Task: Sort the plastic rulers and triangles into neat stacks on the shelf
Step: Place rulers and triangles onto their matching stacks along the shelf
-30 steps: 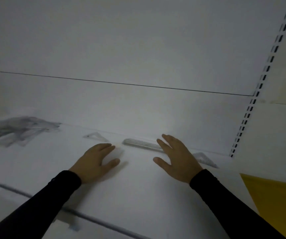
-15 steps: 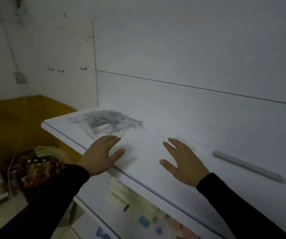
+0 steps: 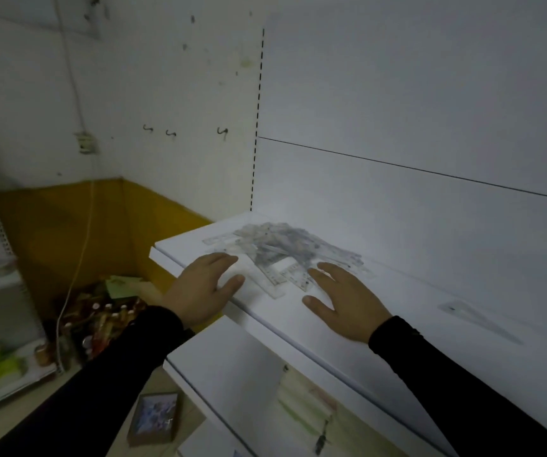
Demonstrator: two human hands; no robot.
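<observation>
A jumbled pile of clear plastic rulers and triangles [image 3: 285, 250] lies near the left end of the white shelf [image 3: 331, 328]. My left hand [image 3: 204, 290] lies flat at the shelf's front edge, fingers straight, touching the pile's left side. My right hand [image 3: 344, 301] is spread flat on the shelf, its fingertips at the pile's right edge. Neither hand holds anything. A single clear triangle [image 3: 476, 316] lies apart on the shelf to the right.
A white back panel [image 3: 413, 127] rises behind the shelf. A lower shelf [image 3: 232, 367] sticks out below. Left of the unit, bottles and clutter [image 3: 100, 321] sit on the floor by a yellow wall. A small box [image 3: 155, 420] lies on the floor.
The view has swung left along the shelf, bringing the pile to the middle. Both hands have moved left with it and now reach the pile's edges.
</observation>
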